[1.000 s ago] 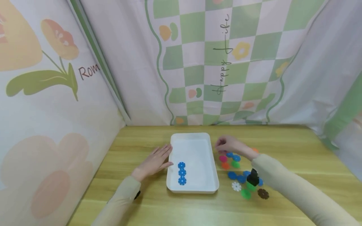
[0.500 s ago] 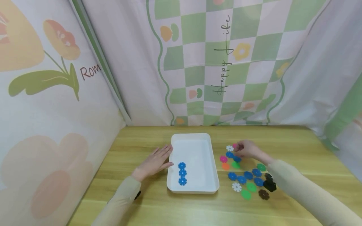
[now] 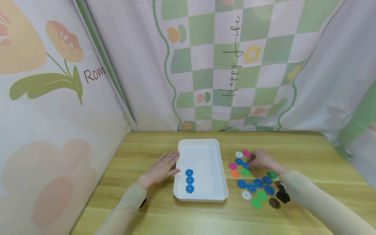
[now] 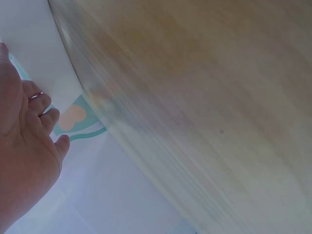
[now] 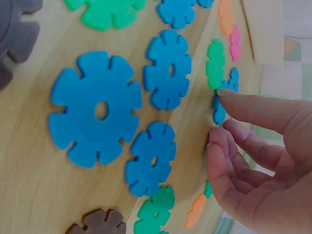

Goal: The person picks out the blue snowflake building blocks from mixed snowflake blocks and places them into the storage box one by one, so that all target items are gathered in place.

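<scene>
A white tray [image 3: 202,148] sits mid-table with three blue flower discs [image 3: 189,180] in a row near its left side. My left hand [image 3: 173,163] lies flat on the wood, fingertips at the tray's left rim; the left wrist view shows the same hand [image 4: 24,141] beside the tray's white wall [image 4: 29,48]. My right hand [image 3: 250,162] is among loose discs right of the tray. In the right wrist view its thumb and fingertips [image 5: 217,134] pinch the edge of a small blue disc [image 5: 233,80], which still lies on the table.
Several loose discs are spread right of the tray: white [image 3: 239,154], pink [image 3: 245,152], orange [image 3: 234,173], blue [image 3: 251,187], green [image 3: 256,203], brown [image 3: 274,203]. Close to my right hand lie bigger blue discs [image 5: 95,114]. Patterned cloth walls enclose the table.
My right hand moved right and nearer, from beside the tray's far corner down among the loose discs, and settled on a blue one. The left hand has not moved.
</scene>
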Motion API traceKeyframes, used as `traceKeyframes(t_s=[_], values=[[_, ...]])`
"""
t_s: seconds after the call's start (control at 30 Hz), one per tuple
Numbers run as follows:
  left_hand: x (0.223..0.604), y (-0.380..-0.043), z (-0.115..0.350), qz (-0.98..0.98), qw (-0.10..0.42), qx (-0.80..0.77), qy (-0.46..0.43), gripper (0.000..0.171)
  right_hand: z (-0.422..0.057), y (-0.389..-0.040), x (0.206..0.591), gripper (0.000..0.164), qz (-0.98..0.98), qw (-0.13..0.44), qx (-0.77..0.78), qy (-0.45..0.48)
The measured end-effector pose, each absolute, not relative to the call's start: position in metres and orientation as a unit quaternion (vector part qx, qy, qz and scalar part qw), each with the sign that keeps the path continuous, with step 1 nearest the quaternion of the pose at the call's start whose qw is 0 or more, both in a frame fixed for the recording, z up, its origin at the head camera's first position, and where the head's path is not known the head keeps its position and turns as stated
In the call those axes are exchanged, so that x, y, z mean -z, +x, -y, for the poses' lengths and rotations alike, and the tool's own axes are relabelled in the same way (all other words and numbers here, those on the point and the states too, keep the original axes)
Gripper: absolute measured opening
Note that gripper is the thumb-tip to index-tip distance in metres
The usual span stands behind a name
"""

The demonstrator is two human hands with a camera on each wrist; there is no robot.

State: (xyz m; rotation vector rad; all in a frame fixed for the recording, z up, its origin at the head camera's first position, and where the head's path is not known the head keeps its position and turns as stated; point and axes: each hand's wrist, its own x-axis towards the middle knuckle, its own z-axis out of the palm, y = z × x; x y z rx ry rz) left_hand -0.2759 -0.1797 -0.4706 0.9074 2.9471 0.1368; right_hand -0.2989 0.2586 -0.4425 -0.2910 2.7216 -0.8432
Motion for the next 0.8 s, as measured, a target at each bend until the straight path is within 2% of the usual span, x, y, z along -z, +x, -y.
traceKeyframes(t_s=[0.27, 0.8], values=[[0.471, -0.276, 0.18, -0.954, 0.022, -0.041, 0.297, 0.074, -0.257, -0.298, 0.446, 0.026, -0.946, 0.128, 0.28, -0.103], [0.47, -0.276, 0.179, -0.952, 0.018, -0.052, 0.3, 0.073, -0.26, -0.301, 0.43, 0.017, -0.921, 0.164, 0.336, -0.108]])
